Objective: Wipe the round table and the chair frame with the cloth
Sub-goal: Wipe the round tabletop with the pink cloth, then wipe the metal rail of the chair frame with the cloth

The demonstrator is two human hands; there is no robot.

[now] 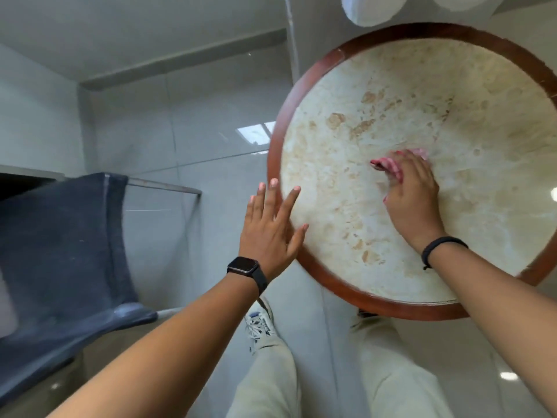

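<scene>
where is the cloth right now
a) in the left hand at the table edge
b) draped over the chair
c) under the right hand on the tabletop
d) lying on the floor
c: the red-and-white cloth is pressed under the right hand on the marble top of the round table, while the left hand lies flat and empty on the table's wooden rim.

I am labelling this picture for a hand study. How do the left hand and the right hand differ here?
The left hand lies flat with fingers spread at the round table rim, empty; the right hand presses a red cloth onto the tabletop. The left wrist wears a black watch, the right a thin black band. Both reach over the table.
</scene>
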